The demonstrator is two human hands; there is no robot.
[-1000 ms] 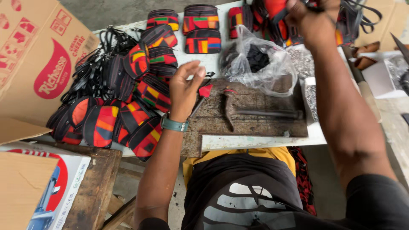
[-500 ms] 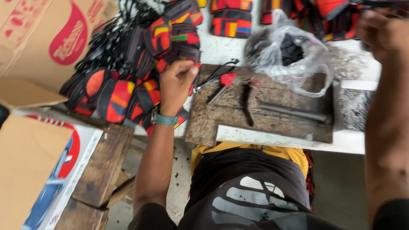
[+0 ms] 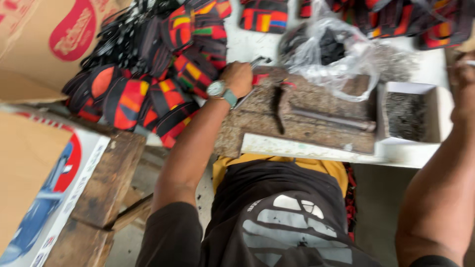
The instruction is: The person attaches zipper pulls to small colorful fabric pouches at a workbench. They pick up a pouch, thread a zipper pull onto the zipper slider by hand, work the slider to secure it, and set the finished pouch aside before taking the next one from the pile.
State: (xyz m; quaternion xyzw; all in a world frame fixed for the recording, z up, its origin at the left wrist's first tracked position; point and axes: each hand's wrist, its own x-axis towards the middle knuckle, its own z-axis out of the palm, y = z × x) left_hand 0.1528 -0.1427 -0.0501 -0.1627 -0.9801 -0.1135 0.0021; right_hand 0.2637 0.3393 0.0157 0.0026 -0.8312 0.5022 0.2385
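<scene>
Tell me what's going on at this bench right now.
A person stands at a white table heaped with colourful patterned pouches. Their left hand grips a metal tool with red handles at the edge of a worn wooden block. The right hand is raised at the far right, blurred. A clear plastic bag sits behind the block.

pouches [image 3: 148, 94] left of wooden block [image 3: 302, 118]; plastic bag [image 3: 331, 49] behind it; open box [image 3: 408, 113] right

Soft, even daylight, bright with faint shadows. The whole view smears with motion blur. The plastic bag [image 3: 336, 54] glares white, and the right hand [image 3: 462, 74] blurs at the edge.
</scene>
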